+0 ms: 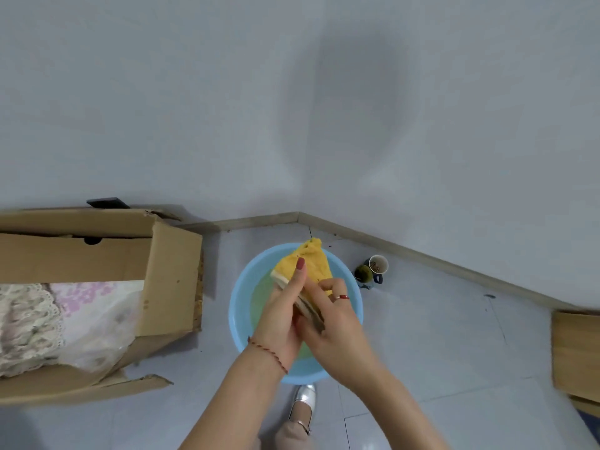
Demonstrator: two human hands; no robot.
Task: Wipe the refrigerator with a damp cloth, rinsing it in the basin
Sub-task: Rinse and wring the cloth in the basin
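A light blue basin (pixel 242 306) with pale water stands on the tiled floor near the room's corner. Both hands hold a yellow cloth (pixel 313 266) with a grey underside above the basin. My left hand (pixel 282 319) grips the cloth's lower left edge, thumb laid along the yellow side. My right hand (pixel 337 323) closes on the cloth's lower right part, a red ring on one finger. The cloth's upper tip sticks up past the basin's far rim. The refrigerator is not in view.
An open cardboard box (pixel 168 277) with lace fabric inside lies at the left, close to the basin. A mug (pixel 376 266) with a small dark object beside it stands right of the basin. Another cardboard box (pixel 576 352) is at the right edge. My shoe (pixel 303 404) is below the basin.
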